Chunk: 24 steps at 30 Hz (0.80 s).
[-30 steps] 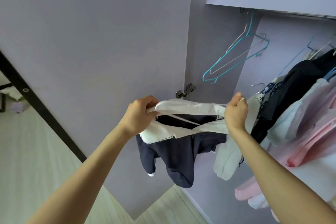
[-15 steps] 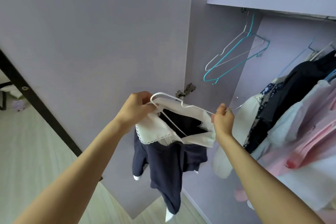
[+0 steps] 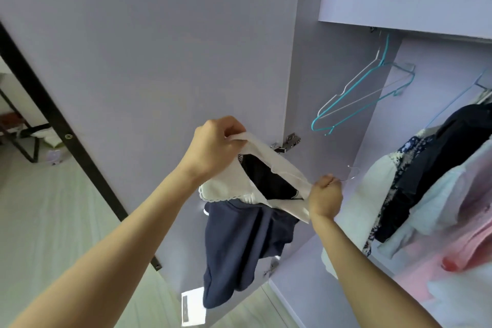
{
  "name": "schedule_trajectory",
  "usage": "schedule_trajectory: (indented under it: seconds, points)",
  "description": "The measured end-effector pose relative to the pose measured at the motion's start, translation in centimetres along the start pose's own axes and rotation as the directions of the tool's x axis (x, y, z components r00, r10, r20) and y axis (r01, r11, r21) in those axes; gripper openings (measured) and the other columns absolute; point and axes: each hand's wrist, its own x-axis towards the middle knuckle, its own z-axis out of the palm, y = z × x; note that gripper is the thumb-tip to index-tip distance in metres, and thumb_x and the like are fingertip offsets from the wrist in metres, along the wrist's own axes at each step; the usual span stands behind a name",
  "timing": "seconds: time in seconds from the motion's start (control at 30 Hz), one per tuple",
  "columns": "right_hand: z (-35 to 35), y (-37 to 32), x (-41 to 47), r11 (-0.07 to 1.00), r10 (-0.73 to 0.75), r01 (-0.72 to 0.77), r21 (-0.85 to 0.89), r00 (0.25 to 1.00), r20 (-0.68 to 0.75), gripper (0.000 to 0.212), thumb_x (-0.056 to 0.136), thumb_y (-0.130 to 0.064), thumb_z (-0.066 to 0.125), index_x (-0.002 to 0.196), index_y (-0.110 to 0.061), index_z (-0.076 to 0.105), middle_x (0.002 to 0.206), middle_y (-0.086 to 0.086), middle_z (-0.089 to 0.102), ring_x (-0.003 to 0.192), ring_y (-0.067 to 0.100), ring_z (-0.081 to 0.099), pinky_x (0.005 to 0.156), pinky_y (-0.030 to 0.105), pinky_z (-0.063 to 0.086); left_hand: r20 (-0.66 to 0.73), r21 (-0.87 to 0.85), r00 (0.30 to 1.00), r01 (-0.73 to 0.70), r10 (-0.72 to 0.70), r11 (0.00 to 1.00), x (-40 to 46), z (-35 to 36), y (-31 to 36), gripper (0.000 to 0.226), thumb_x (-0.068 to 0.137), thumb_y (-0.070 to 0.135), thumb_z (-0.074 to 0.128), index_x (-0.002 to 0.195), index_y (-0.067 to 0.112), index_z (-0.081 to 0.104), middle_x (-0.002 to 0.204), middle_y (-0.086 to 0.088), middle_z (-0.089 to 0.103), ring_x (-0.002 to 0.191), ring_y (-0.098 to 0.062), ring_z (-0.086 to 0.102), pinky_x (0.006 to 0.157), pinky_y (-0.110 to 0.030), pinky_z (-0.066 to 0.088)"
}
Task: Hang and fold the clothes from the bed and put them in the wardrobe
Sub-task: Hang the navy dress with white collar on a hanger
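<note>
Our left hand point(image 3: 213, 146) grips the dress point(image 3: 239, 234) by its white collar. Our right hand point(image 3: 325, 196) pinches the hanger point(image 3: 351, 172), fingers curled.

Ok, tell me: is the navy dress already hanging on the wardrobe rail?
No, the navy dress is held in front of the open wardrobe by the left hand and right hand.

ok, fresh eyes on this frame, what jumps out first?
Centre frame, a navy dress with a white collar held up before the open wardrobe: the left hand grips the collar, the right hand pinches a wire hanger hook. Above, empty teal and white hangers hang on the rail; hung clothes crowd the right.
</note>
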Motion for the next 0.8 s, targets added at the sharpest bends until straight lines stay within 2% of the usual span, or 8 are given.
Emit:
schedule_trajectory:
  seconds: [0.13, 0.2, 0.27, 0.37, 0.47, 0.63, 0.73, 0.8]
  points:
    - [-0.7, -1.1, 1.0, 0.933, -0.331, 0.307, -0.190, 0.937, -0.112, 0.033, 0.100, -0.013, 0.035, 0.095, 0.006, 0.061, 0.093, 0.024, 0.067, 0.083, 0.042, 0.062, 0.073, 0.042, 0.044, -0.078, 0.216, 0.994, 0.088, -0.073, 0.972, -1.3, 0.9, -2.8, 0.014, 0.087, 0.010, 0.054, 0.085, 0.019, 0.064, 0.080, 0.001, 0.066, 0.079, -0.025, 0.058, 0.066, -0.030, 0.047]
    - [-1.1, -1.8, 0.9, 0.850, -0.475, 0.437, -0.295, 0.878, -0.067, 0.028, 0.098, -0.008, 0.039, 0.091, 0.006, 0.062, 0.087, 0.026, 0.066, 0.077, 0.042, 0.061, 0.074, 0.043, 0.043, -0.108, 0.307, 0.991, 0.104, -0.074, 0.946, -1.3, 1.6, -3.4, 0.012, 0.087, 0.016, 0.054, 0.088, 0.022, 0.064, 0.081, 0.001, 0.066, 0.079, -0.029, 0.057, 0.063, -0.031, 0.043]
    - [-1.6, -2.9, 0.7, 0.733, -0.599, 0.576, -0.360, 0.798, 0.057, 0.025, 0.096, -0.004, 0.040, 0.087, 0.006, 0.061, 0.077, 0.025, 0.065, 0.070, 0.042, 0.061, 0.071, 0.043, 0.042, -0.116, 0.348, 0.990, 0.115, -0.079, 0.931, -1.0, 2.3, -3.5, 0.011, 0.087, 0.021, 0.054, 0.088, 0.025, 0.064, 0.080, 0.002, 0.064, 0.078, -0.029, 0.056, 0.062, -0.029, 0.039]
    - [-2.3, -4.6, 0.2, 0.604, -0.680, 0.770, -0.205, 0.632, 0.371, 0.022, 0.098, -0.009, 0.038, 0.084, -0.003, 0.054, 0.053, 0.006, 0.052, 0.054, 0.035, 0.055, 0.055, 0.034, 0.035, -0.064, 0.361, 0.991, 0.131, -0.116, 0.923, -0.5, 3.5, -3.6, 0.012, 0.088, 0.024, 0.052, 0.091, 0.024, 0.063, 0.084, 0.001, 0.064, 0.081, -0.030, 0.056, 0.064, -0.029, 0.039]
    - [-3.1, -5.8, 0.6, 0.677, -0.533, 0.735, -0.050, 0.535, 0.655, 0.012, 0.099, -0.018, 0.035, 0.095, -0.017, 0.046, 0.057, -0.007, 0.041, 0.051, 0.010, 0.042, 0.052, 0.029, 0.031, 0.038, 0.353, 0.986, 0.137, -0.161, 0.926, -0.2, 4.4, -4.4, 0.016, 0.090, 0.034, 0.051, 0.095, 0.025, 0.063, 0.091, 0.003, 0.065, 0.090, -0.027, 0.057, 0.069, -0.029, 0.040]
    - [-5.5, -6.3, 1.9, 0.746, -0.510, 0.665, -0.023, 0.594, 0.622, 0.010, 0.099, -0.018, 0.034, 0.095, -0.021, 0.043, 0.072, -0.007, 0.046, 0.074, 0.026, 0.051, 0.071, 0.038, 0.041, 0.276, 0.185, 0.960, -0.017, -0.036, 0.983, -0.1, 4.4, -6.6, 0.059, 0.079, 0.068, 0.046, 0.129, 0.037, 0.048, 0.133, 0.009, 0.049, 0.125, -0.017, 0.041, 0.106, -0.039, 0.033]
    - [-6.5, -5.8, 1.7, 0.753, -0.498, 0.657, -0.025, 0.595, 0.631, 0.012, 0.099, -0.015, 0.034, 0.094, -0.020, 0.044, 0.075, -0.011, 0.046, 0.073, 0.014, 0.051, 0.072, 0.033, 0.038, 0.331, 0.079, 0.941, -0.104, 0.072, 0.991, -1.0, 5.1, -7.3, 0.061, 0.084, 0.050, 0.060, 0.138, 0.031, 0.040, 0.136, 0.008, 0.042, 0.126, -0.015, 0.041, 0.103, -0.027, 0.033]
    - [-7.0, -5.5, 1.2, 0.767, -0.519, 0.641, 0.008, 0.613, 0.596, 0.013, 0.099, -0.013, 0.035, 0.092, -0.020, 0.044, 0.072, -0.012, 0.046, 0.070, 0.012, 0.048, 0.067, 0.027, 0.035, 0.343, 0.050, 0.932, -0.147, 0.122, 0.988, -1.4, 5.9, -7.1, 0.058, 0.085, 0.045, 0.061, 0.137, 0.031, 0.041, 0.138, 0.009, 0.039, 0.127, -0.014, 0.041, 0.105, -0.032, 0.034]
